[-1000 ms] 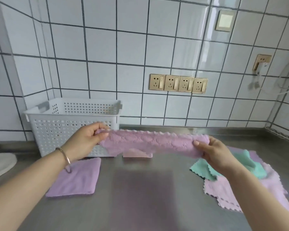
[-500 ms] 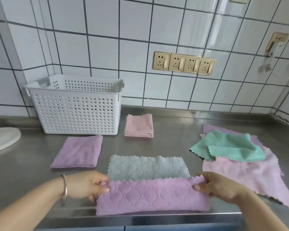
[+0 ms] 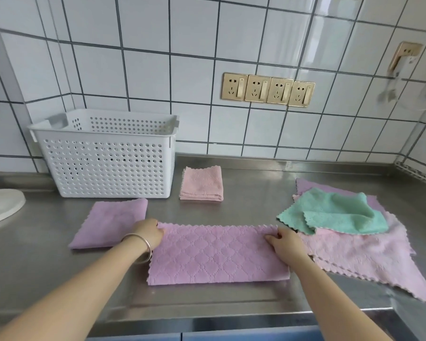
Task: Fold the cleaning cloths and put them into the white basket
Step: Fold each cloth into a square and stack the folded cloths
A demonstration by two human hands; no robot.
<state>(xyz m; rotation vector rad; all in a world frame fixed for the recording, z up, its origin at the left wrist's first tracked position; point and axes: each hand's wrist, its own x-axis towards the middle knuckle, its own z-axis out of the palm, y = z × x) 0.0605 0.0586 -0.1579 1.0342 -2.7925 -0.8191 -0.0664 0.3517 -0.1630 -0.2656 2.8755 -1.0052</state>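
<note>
The half-folded purple cloth lies flat on the counter, its far corners pinched by the left hand and right hand, basket behind.

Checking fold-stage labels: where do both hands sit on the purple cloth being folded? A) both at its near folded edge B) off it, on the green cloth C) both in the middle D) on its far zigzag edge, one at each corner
D: the left hand and right hand sit at opposite ends of the purple cloth's far scalloped edge, which lies flat on the steel counter.
</note>
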